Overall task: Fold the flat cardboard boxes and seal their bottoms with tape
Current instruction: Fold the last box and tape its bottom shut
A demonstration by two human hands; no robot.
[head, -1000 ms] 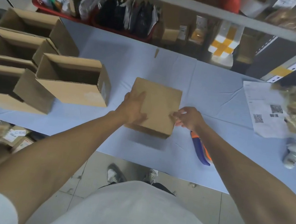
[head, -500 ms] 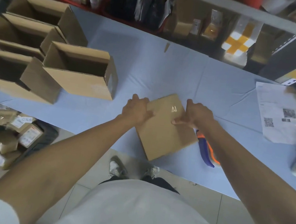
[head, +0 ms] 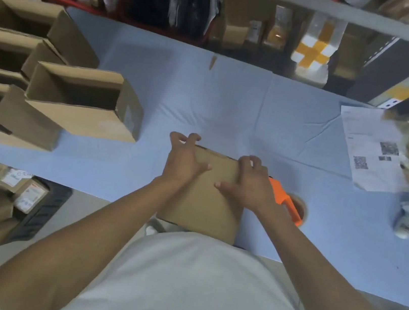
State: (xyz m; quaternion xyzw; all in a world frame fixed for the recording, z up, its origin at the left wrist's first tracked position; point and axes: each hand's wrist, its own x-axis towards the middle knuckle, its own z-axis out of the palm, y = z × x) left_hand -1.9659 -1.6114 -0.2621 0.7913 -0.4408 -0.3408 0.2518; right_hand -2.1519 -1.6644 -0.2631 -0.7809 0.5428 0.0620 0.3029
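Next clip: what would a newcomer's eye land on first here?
Both hands, left and right, grip the far edge of a cardboard box at the near edge of the blue table. An orange tape dispenser lies just right of the box, partly hidden by the right arm. At left stand folded boxes with open tops.

A plain brown box (head: 207,197) lies at the near table edge, its broad face up. Folded open boxes (head: 78,101) stand grouped at the left. An orange tape dispenser (head: 285,202) lies just right.
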